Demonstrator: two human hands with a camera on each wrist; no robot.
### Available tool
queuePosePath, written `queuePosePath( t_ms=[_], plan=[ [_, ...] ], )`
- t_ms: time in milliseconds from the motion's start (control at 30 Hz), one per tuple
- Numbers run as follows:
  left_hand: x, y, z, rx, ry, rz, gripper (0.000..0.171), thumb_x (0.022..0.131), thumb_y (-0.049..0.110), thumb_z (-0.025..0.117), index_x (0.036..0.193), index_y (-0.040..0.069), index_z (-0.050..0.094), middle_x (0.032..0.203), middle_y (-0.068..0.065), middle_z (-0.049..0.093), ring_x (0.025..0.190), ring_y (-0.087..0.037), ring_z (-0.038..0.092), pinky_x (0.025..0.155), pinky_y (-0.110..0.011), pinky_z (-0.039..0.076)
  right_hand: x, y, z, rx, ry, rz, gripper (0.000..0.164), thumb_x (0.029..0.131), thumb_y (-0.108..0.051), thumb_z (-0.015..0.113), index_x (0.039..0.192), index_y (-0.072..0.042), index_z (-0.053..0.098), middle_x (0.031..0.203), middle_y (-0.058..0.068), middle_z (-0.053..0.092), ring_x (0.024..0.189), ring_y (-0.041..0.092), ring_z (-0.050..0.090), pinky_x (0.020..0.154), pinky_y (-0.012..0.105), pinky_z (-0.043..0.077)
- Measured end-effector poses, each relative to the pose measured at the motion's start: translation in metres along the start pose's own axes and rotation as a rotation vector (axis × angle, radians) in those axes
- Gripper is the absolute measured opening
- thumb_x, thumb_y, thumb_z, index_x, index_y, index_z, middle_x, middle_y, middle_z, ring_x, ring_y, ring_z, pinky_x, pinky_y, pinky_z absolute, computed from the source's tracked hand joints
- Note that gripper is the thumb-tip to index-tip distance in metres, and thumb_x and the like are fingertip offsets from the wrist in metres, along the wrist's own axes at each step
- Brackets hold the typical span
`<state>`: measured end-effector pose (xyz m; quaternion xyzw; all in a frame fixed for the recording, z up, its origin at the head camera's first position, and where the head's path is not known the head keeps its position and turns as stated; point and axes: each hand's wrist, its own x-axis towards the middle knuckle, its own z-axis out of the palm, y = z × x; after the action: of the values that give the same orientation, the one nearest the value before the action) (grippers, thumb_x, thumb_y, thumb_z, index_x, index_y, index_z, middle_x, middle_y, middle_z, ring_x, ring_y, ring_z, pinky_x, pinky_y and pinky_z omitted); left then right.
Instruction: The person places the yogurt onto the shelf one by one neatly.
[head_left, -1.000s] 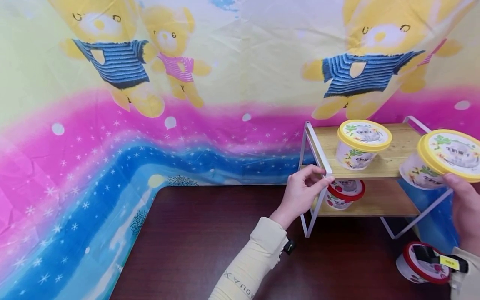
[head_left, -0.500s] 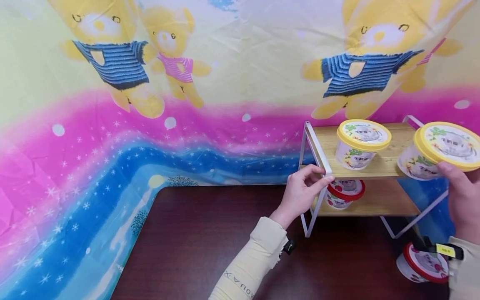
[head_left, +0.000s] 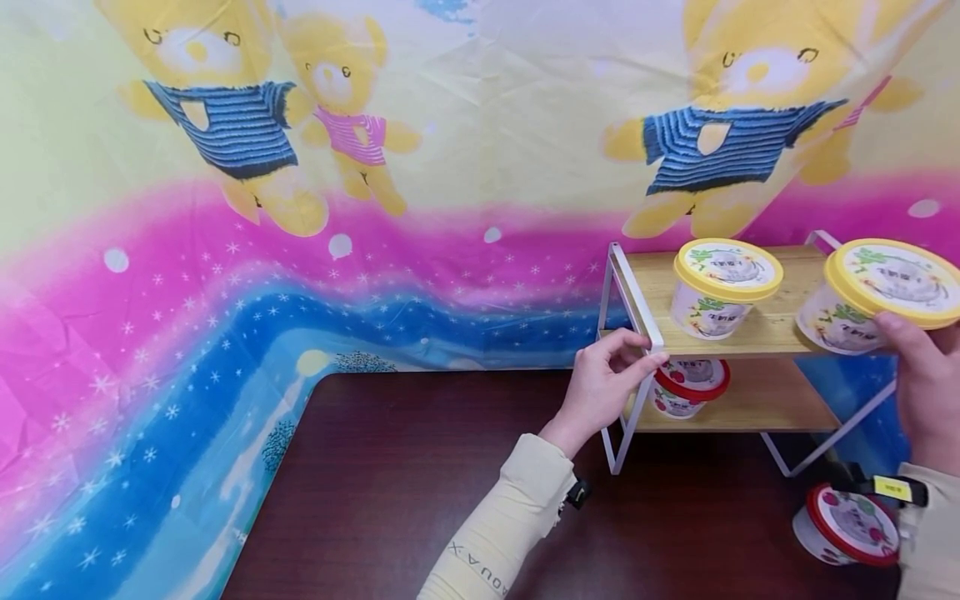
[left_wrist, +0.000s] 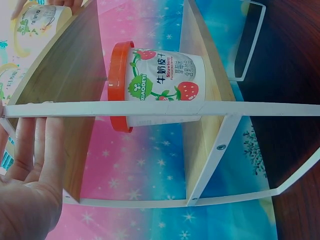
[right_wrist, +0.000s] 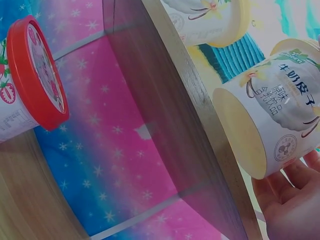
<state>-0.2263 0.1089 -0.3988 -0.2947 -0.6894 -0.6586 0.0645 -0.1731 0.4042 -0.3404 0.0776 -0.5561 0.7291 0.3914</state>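
Observation:
My left hand (head_left: 600,379) grips the front left corner of the white metal frame of a two-tier rack (head_left: 636,304); its fingers wrap behind the bar in the left wrist view. At the right end of the upper shelf, my right hand (head_left: 930,392) holds a white dessert tub with a yellow lid (head_left: 836,321). Its base shows in the right wrist view, tilted close to the shelf's front edge (right_wrist: 200,100). Left of it on that shelf stands a second yellow-lidded tub (head_left: 712,312). A red-lidded strawberry tub (left_wrist: 165,82) stands on the lower shelf at the left.
Another red-lidded tub (head_left: 851,525) is on the dark wooden table (head_left: 420,483), front right of the rack and near my right wrist. Behind everything hangs a cloth (head_left: 480,167) printed with bears. A wrist camera is strapped on each sleeve.
My right hand has raised the yellow-lidded tub slightly and brought it more upright, closer over the upper shelf's right end. The left hand and the rack have stayed put.

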Motion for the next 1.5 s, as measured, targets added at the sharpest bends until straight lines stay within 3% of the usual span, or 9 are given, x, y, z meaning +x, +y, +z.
queuePosePath(
  t_ms=[233,733,867,1133,1500],
  plan=[
    [0.0,0.0,0.0,0.002,0.0,-0.001,0.016,0.097,0.023,0.072,0.11,0.014,0.071,0.083,0.008,0.064,0.075,-0.003,0.059,0.066,-0.023,0.056,0.006,-0.002,0.002,-0.059,-0.005,0.001,0.055,0.092,0.016,0.062,0.143,-0.003,0.053,0.142,0.014,0.055,0.128,0.024,0.047,0.115,0.024,0.025],
    [0.0,-0.001,0.001,-0.002,-0.002,0.001,0.015,0.098,0.023,0.072,0.11,0.014,0.07,0.084,0.008,0.064,0.075,-0.003,0.06,0.067,-0.024,0.057,0.016,0.0,-0.003,-0.225,0.032,0.092,0.058,0.097,0.011,0.059,0.149,-0.012,0.047,0.145,0.006,0.053,0.13,0.019,0.045,0.116,0.022,0.021],
    [0.0,-0.001,0.001,-0.004,0.0,0.004,0.015,0.097,0.023,0.072,0.109,0.014,0.07,0.084,0.009,0.064,0.075,-0.004,0.06,0.067,-0.024,0.057,0.017,-0.001,-0.002,-0.346,0.026,0.12,0.059,0.1,0.006,0.058,0.152,-0.016,0.043,0.148,0.003,0.051,0.131,0.017,0.043,0.115,0.02,0.02],
    [0.0,-0.001,0.001,-0.008,0.005,0.006,0.015,0.097,0.023,0.072,0.108,0.014,0.07,0.083,0.008,0.063,0.074,-0.004,0.059,0.066,-0.024,0.057,0.015,-0.004,0.001,-0.645,-0.017,0.13,0.059,0.103,-0.002,0.057,0.155,-0.02,0.036,0.151,-0.002,0.047,0.131,0.013,0.042,0.108,0.014,0.03],
    [0.0,-0.001,0.001,-0.01,0.004,0.002,0.014,0.097,0.023,0.072,0.108,0.014,0.07,0.083,0.008,0.063,0.074,-0.004,0.06,0.066,-0.024,0.057,0.017,-0.004,0.003,-0.715,-0.027,0.159,0.06,0.103,-0.011,0.059,0.156,-0.024,0.033,0.154,-0.003,0.045,0.132,0.009,0.043,0.107,0.012,0.029]
  ],
)
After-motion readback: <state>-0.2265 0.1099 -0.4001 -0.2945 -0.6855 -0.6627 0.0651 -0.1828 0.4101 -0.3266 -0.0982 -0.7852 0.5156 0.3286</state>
